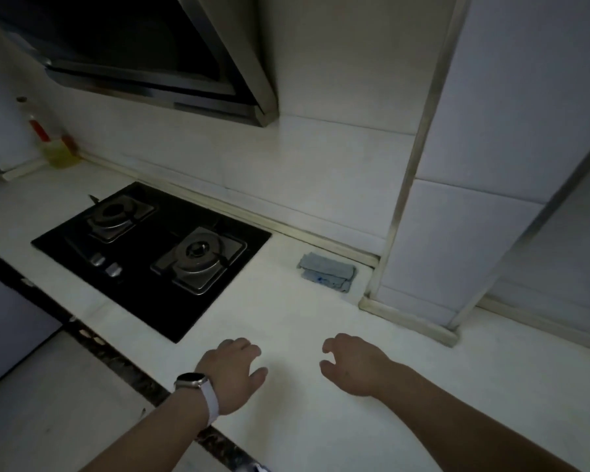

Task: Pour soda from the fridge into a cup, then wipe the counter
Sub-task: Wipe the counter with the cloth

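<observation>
Two empty hands, left (234, 373) and right (353, 364), hover with loosely curled fingers over the counter (304, 311); a cloth (327, 272) lies at centre right.

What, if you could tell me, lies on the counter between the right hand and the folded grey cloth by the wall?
Nothing: in the head view, the white counter is bare between the right hand and the grey cloth.
</observation>
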`<state>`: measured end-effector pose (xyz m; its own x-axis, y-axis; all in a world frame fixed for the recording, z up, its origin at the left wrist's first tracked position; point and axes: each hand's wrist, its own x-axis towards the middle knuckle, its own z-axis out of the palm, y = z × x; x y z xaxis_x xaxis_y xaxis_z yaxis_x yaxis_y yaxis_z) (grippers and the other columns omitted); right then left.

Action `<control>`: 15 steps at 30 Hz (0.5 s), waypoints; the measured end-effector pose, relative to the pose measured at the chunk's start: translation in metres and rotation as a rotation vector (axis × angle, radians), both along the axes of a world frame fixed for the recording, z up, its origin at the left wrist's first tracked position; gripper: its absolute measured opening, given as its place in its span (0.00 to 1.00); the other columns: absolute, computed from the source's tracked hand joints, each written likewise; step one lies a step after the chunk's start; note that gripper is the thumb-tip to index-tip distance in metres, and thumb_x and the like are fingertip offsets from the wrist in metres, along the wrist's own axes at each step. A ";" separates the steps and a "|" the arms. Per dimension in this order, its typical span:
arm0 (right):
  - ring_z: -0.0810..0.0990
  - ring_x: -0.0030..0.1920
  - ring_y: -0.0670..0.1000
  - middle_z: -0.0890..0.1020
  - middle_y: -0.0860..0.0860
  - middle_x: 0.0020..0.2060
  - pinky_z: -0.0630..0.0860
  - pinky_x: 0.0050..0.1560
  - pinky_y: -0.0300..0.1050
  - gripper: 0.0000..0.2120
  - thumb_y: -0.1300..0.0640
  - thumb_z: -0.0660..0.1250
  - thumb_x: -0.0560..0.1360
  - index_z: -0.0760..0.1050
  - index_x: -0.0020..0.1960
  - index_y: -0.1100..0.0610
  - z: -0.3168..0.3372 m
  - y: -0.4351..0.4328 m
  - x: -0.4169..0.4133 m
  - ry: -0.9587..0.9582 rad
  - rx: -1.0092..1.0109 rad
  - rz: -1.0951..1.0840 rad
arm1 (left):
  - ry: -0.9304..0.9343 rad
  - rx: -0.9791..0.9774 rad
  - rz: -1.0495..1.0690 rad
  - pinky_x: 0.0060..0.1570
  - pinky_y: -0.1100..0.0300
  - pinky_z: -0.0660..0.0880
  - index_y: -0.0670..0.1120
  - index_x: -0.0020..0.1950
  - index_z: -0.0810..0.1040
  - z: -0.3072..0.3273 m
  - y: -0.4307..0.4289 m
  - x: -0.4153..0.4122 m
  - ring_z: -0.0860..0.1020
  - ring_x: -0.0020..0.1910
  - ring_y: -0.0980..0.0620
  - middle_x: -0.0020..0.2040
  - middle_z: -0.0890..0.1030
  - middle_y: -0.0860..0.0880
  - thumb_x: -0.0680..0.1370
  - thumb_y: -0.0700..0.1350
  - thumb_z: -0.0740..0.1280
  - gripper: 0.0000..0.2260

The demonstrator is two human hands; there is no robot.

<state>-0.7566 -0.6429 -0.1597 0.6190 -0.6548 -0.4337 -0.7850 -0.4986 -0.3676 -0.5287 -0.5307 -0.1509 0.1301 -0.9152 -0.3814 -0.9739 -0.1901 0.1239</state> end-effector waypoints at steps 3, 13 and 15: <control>0.70 0.66 0.52 0.71 0.50 0.67 0.67 0.65 0.46 0.22 0.43 0.55 0.80 0.67 0.71 0.51 0.001 -0.013 0.008 0.030 -0.012 -0.080 | -0.007 0.005 -0.117 0.64 0.53 0.67 0.51 0.72 0.68 -0.007 -0.041 0.020 0.67 0.70 0.50 0.71 0.69 0.52 0.79 0.61 0.54 0.25; 0.69 0.68 0.52 0.70 0.49 0.69 0.67 0.68 0.48 0.23 0.43 0.56 0.79 0.67 0.71 0.51 0.005 -0.056 0.059 0.085 -0.039 -0.413 | 0.083 0.030 -0.335 0.66 0.53 0.67 0.50 0.74 0.65 -0.026 -0.169 0.083 0.67 0.70 0.49 0.73 0.68 0.50 0.80 0.60 0.56 0.25; 0.69 0.68 0.52 0.70 0.50 0.69 0.68 0.68 0.48 0.24 0.44 0.57 0.79 0.67 0.72 0.52 0.002 -0.063 0.069 0.094 -0.040 -0.441 | 0.138 0.029 -0.332 0.67 0.53 0.67 0.50 0.76 0.61 -0.032 -0.186 0.086 0.66 0.71 0.48 0.74 0.65 0.50 0.79 0.60 0.57 0.27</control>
